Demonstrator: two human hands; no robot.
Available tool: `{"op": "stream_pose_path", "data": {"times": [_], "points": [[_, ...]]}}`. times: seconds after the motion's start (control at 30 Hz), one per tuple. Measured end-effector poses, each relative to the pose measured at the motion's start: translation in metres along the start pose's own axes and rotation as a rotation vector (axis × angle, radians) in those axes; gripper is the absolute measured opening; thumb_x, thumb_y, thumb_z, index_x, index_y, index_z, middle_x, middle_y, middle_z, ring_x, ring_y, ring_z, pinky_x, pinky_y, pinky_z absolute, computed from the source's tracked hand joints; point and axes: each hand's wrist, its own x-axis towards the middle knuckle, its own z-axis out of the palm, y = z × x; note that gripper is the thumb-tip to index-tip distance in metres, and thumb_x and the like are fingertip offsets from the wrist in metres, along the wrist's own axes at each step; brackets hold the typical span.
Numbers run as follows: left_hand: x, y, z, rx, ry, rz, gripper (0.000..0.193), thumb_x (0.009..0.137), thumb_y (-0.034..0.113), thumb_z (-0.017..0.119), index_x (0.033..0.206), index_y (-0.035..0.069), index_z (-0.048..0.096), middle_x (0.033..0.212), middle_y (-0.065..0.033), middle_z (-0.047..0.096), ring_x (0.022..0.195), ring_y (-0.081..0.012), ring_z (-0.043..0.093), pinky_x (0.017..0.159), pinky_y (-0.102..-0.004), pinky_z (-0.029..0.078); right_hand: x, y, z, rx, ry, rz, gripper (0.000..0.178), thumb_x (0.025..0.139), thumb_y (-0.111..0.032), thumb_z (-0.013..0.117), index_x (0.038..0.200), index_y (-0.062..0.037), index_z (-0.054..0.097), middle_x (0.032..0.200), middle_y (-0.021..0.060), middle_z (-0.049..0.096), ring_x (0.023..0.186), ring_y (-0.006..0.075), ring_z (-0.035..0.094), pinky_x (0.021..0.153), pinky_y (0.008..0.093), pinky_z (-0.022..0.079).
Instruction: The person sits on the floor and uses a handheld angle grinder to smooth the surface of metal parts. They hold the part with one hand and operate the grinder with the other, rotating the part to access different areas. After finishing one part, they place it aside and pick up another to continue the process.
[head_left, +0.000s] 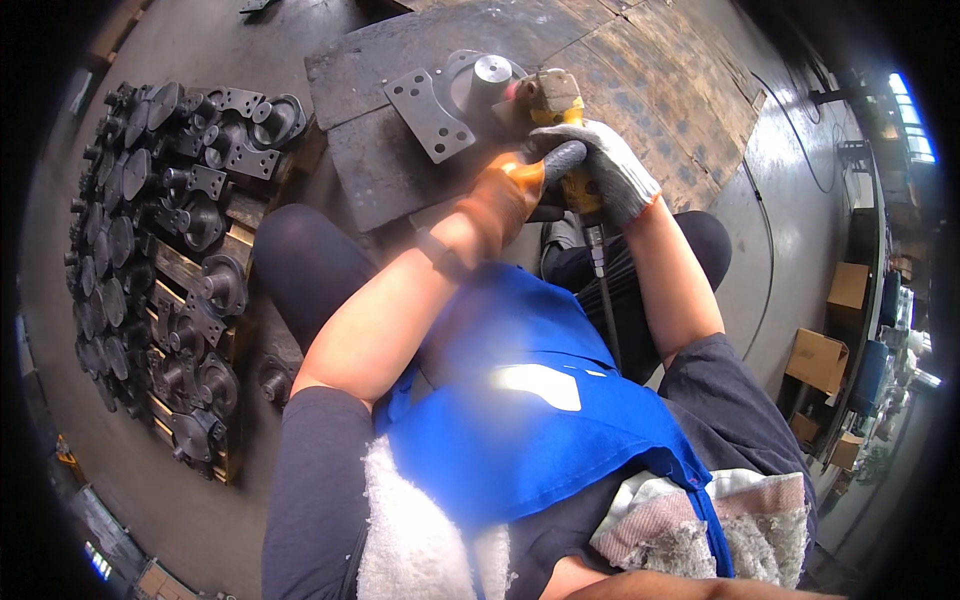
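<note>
My right hand [618, 170], in a white and grey glove, is closed around the body of a yellow angle grinder [578, 190]. Beside it my left hand [512, 188], in an orange glove, is closed at the grinder's near left side; its fingertips are partly hidden. The grinder's head lies against the right side of a metal part with a round upright boss [492, 70]. A flat plate with several holes [430, 115] belongs to this part or touches it, on the left. A reddish glow and a blur show at the grinder's disc.
The part rests on a dark steel-topped work surface [350, 160], with worn boards [670, 90] to the right. A hose [608, 310] runs from the grinder between my legs. At left, a wooden pallet [240, 210] carries many similar metal parts [115, 240]. Cardboard boxes [817, 360] stand at right.
</note>
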Motion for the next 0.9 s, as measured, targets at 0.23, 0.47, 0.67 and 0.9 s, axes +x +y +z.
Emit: {"op": "stream_pose_path", "data": {"times": [0.23, 0.47, 0.67, 0.9], "points": [[0.032, -0.057, -0.006, 0.296, 0.026, 0.363, 0.036, 0.092, 0.03, 0.063, 0.119, 0.007, 0.061, 0.108, -0.0055, 0.066, 0.095, -0.0118, 0.062, 0.078, -0.0251, 0.051, -0.003, -0.014, 0.005, -0.002, -0.017, 0.12, 0.031, 0.093, -0.018, 0.048, 0.112, 0.0001, 0.065, 0.102, 0.0065, 0.066, 0.093, 0.0141, 0.062, 0.084, 0.0277, 0.051], [0.003, -0.013, -0.001, -0.107, -0.005, 0.221, 0.041, 0.089, 0.037, 0.066, 0.118, 0.007, 0.063, 0.107, -0.0062, 0.067, 0.097, -0.0125, 0.062, 0.082, -0.0269, 0.049, -0.006, -0.002, 0.004, -0.052, 0.047, -0.062, 0.027, 0.092, -0.02, 0.056, 0.105, 0.002, 0.065, 0.097, 0.0069, 0.066, 0.086, 0.0139, 0.064, 0.079, 0.0269, 0.053], [0.026, -0.049, 0.01, 0.207, 0.059, 0.743, 0.043, 0.091, 0.037, 0.063, 0.119, 0.005, 0.061, 0.104, -0.0086, 0.067, 0.096, -0.0181, 0.063, 0.08, -0.0325, 0.051, -0.013, -0.024, 0.001, -0.065, 0.066, 0.062, 0.025, 0.089, -0.02, 0.059, 0.1, 0.0011, 0.068, 0.094, 0.0064, 0.067, 0.085, 0.0126, 0.063, 0.077, 0.0261, 0.052], [0.061, -0.11, -0.006, -0.801, 0.099, -0.06, 0.038, 0.091, 0.022, 0.056, 0.124, 0.004, 0.054, 0.11, -0.0157, 0.064, 0.099, -0.0258, 0.063, 0.082, -0.0376, 0.052, -0.014, -0.083, -0.024, -0.011, 0.191, 0.425, 0.025, 0.079, -0.021, 0.072, 0.089, -0.0005, 0.061, 0.069, 0.0037, 0.06, 0.057, 0.0109, 0.057, 0.056, 0.025, 0.048]]}}
